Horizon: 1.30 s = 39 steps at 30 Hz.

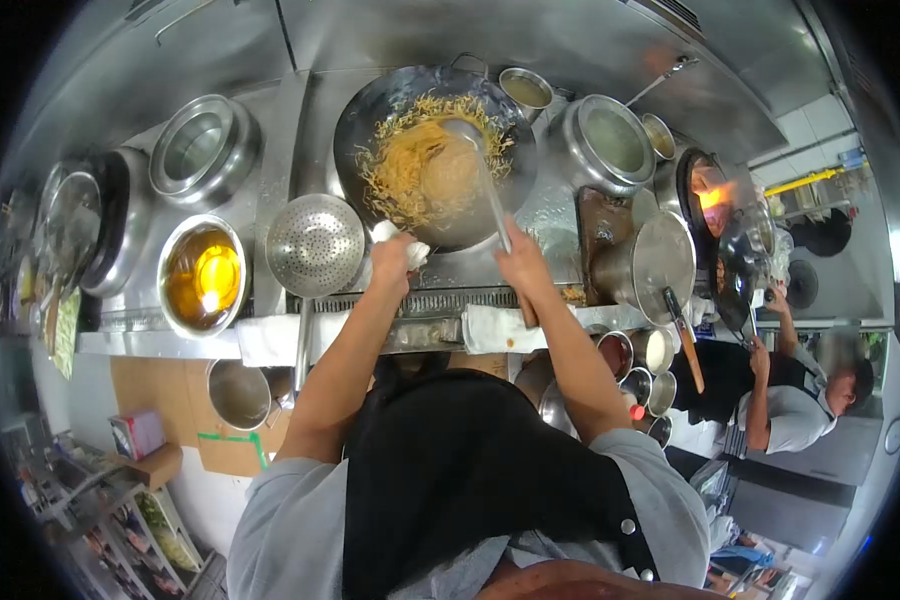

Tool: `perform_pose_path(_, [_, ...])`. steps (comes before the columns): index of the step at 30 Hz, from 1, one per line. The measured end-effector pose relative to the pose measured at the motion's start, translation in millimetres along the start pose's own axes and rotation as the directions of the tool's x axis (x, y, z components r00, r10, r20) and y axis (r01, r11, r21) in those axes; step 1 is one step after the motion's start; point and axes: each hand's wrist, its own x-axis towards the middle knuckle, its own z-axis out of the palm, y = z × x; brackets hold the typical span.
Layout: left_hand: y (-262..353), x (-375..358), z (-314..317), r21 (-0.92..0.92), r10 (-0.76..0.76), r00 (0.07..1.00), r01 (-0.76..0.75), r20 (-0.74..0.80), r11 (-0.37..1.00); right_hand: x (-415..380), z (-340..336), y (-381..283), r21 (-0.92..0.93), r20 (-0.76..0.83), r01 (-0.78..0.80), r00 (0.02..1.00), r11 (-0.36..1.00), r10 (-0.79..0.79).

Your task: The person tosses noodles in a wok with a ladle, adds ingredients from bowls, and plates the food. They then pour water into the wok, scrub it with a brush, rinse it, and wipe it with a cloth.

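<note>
In front of me a large dark wok (pixel 348 150) holds a heap of browned noodle-like strands (pixel 410 185), with some steam or blur over the middle. My left hand (pixel 394 262) is closed around a white cloth (pixel 411 248) at the wok's near-left rim; the cloth hides the part of the wok under it. My right hand (pixel 521 262) is wrapped round the handle of a long metal ladle (pixel 492 195). Its bowl rests among the strands, and the wooden handle end sticks out below my fist.
A perforated strainer (pixel 315 245) and a bowl of yellow oil (pixel 205 275) stand to the left. Metal pots (pixel 608 140) and a tall pot (pixel 642 268) are on the right. Beyond them a co-worker (pixel 795 395) handles a wok near a flame (pixel 712 197).
</note>
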Motion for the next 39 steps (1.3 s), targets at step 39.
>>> perform_pose_path(39, [27,22,-37,0.018,-0.037,0.996,0.036,0.076,0.999,-130,36,-9,-0.061,0.09,0.193,0.978,0.979,-0.187])
